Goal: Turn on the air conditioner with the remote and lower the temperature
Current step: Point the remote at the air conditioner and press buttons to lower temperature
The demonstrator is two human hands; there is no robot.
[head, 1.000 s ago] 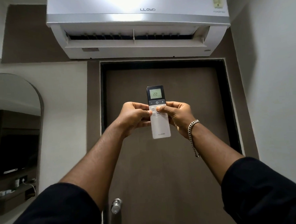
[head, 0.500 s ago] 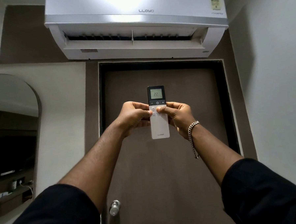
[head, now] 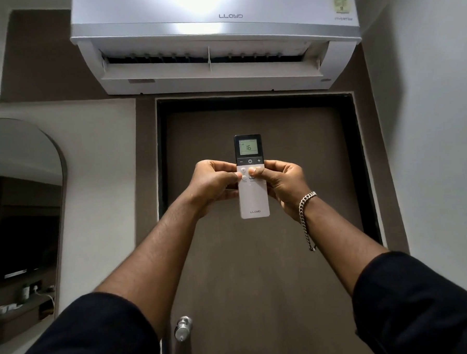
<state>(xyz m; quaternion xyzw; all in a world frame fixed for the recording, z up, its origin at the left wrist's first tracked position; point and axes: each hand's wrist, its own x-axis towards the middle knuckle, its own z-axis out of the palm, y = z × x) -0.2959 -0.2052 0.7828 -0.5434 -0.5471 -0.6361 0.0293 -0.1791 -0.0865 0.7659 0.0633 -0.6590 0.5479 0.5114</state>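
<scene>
I hold a slim white remote point(head: 253, 200) upright at arm's length, between both hands. Its dark top has a lit screen reading 16. My left hand point(head: 212, 183) grips its left edge, thumb on the small round buttons. My right hand point(head: 284, 183), with a chain bracelet at the wrist, grips the right edge, thumb resting on the buttons just under the power key. High on the wall above hangs the white air conditioner point(head: 217, 39), its louvre flap open.
A brown door point(head: 259, 270) with a metal knob point(head: 183, 327) stands straight ahead below the unit. An arched mirror point(head: 23, 215) is on the left wall, reflecting a shelf with small items. A white wall closes in on the right.
The remote's screen went from 22 to 16. Both hands keep the same hold; the thumbs shifted slightly on the buttons.
</scene>
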